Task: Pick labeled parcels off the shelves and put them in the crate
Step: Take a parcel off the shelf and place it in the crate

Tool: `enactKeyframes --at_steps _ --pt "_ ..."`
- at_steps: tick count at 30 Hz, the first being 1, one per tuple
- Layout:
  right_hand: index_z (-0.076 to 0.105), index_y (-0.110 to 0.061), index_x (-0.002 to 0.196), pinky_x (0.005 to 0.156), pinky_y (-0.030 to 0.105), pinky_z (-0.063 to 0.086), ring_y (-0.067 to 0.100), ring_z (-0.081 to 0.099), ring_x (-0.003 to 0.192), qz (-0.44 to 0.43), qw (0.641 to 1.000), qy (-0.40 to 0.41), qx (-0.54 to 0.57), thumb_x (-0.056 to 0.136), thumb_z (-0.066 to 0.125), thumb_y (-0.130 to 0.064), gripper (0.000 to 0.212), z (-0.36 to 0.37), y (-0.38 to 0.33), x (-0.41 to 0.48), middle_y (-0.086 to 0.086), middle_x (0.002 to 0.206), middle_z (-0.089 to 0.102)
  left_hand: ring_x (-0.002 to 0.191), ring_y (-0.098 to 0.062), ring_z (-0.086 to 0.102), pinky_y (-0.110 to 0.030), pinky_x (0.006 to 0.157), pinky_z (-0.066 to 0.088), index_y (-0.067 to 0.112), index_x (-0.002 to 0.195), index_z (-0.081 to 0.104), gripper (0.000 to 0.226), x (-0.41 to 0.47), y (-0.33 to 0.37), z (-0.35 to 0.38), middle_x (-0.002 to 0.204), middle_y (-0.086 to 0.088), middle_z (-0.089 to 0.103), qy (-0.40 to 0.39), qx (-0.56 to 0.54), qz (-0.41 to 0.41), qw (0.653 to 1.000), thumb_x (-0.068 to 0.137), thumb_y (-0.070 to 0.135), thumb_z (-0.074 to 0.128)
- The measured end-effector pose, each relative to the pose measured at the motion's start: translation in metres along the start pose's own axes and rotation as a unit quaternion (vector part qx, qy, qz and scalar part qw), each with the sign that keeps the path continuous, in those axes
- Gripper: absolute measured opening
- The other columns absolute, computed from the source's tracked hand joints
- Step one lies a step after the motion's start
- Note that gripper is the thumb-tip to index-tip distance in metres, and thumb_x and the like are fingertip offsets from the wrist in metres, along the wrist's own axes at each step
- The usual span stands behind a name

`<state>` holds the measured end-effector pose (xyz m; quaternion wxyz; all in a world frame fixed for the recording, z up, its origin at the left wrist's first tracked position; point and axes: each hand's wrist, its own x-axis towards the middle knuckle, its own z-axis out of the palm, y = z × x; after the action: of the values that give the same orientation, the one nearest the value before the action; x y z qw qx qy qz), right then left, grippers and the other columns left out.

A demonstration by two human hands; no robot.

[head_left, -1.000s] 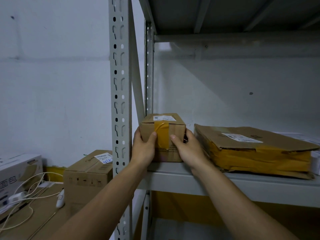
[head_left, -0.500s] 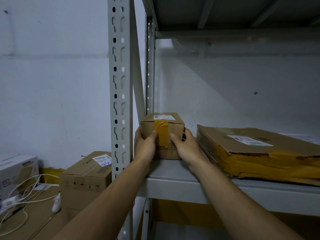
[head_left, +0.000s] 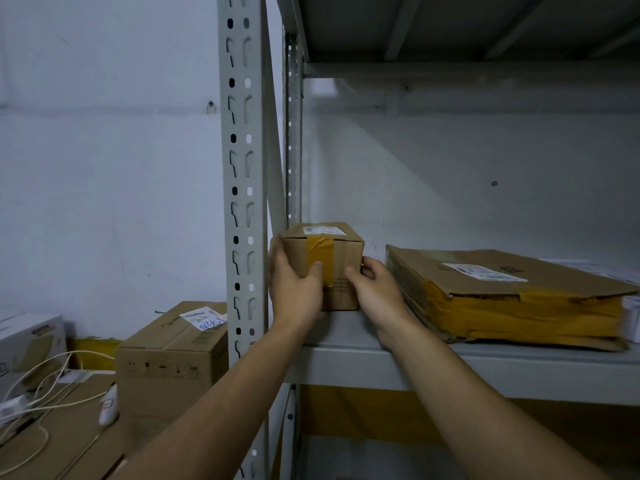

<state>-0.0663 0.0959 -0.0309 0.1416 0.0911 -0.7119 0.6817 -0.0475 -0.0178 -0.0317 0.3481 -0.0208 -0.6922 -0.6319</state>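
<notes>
The fingers (head_left: 277, 245) of the left hand (head_left: 294, 292) are curled round the left side of the small brown cardboard box with yellow-brown tape and a white label (head_left: 341, 251), thumb on the tape. They sit a little higher on that side than a second ago. The right hand (head_left: 377, 296) keeps its clamp on the lower right corner, thumb on the front face.

The box itself has barely shifted. It remains at the left end of the grey metal shelf (head_left: 485, 365), against the perforated grey upright (head_left: 242, 168). I judge the grip is being settled and the lift has not begun. No crate is in view.

Counted: two hands and one held box. One wide flat brown parcel with yellow tape and a label (head_left: 519, 306) lies at 3 o'clock from it. One labelled brown carton (head_left: 166, 358) stands at 8 o'clock, beyond the upright, and one white box (head_left: 31, 337) lies farther out at 9 o'clock.
</notes>
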Motion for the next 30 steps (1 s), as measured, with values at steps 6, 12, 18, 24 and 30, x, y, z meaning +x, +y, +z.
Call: enactKeyframes --at_steps 6,12,18,24,30 --pt "0.054 -0.024 0.128 0.082 0.022 0.051 0.007 0.057 0.104 -0.012 1.000 0.004 0.005 0.097 0.057 -0.025 0.031 -0.006 -0.011 -0.026 -0.010 0.118 0.060 0.126 -0.012 0.047 -0.036 0.101 0.048 0.030 0.139 0.044 0.050 -0.022 0.011 -0.006 0.137 0.004 0.047 -0.032 -0.058 0.073 0.995 0.094 0.012 0.054" --pt "0.053 -0.018 0.136 0.109 0.039 0.042 0.013 0.052 0.124 -0.045 0.998 0.038 -0.005 0.096 0.058 -0.023 0.040 -0.023 -0.021 -0.053 -0.001 0.137 0.056 0.110 -0.003 0.058 -0.017 0.091 0.047 0.026 0.117 0.059 0.034 -0.045 0.023 0.004 0.115 0.009 0.063 -0.064 -0.135 0.072 0.986 0.094 0.001 0.052" --pt "0.059 -0.019 0.132 0.095 0.019 0.046 0.005 0.055 0.114 -0.093 0.994 0.045 -0.044 0.096 0.059 -0.023 0.036 -0.062 -0.032 -0.063 -0.007 0.127 0.061 0.104 -0.004 0.061 -0.018 0.088 0.049 0.022 0.119 0.060 0.030 -0.063 0.032 0.026 0.112 0.006 0.066 -0.108 -0.171 0.021 0.979 0.096 0.004 0.053" --pt "0.065 -0.024 0.123 0.105 0.040 0.048 0.007 0.058 0.115 -0.129 0.988 0.068 -0.055 0.096 0.059 -0.026 0.027 -0.120 -0.041 -0.062 -0.013 0.119 0.064 0.101 0.002 0.056 -0.006 0.072 0.046 0.023 0.122 0.055 0.030 -0.072 0.042 0.068 0.115 0.009 0.060 -0.124 -0.156 -0.018 0.980 0.097 0.008 0.052" --pt "0.063 -0.035 0.117 0.104 0.039 0.048 0.005 0.057 0.115 -0.146 0.983 0.060 -0.098 0.098 0.056 -0.028 0.022 -0.191 -0.047 -0.055 -0.019 0.117 0.062 0.090 -0.005 0.048 -0.017 0.074 0.037 0.020 0.143 0.041 0.047 -0.068 0.054 0.119 0.130 0.002 0.050 -0.121 -0.154 -0.140 0.971 0.097 0.019 0.053"
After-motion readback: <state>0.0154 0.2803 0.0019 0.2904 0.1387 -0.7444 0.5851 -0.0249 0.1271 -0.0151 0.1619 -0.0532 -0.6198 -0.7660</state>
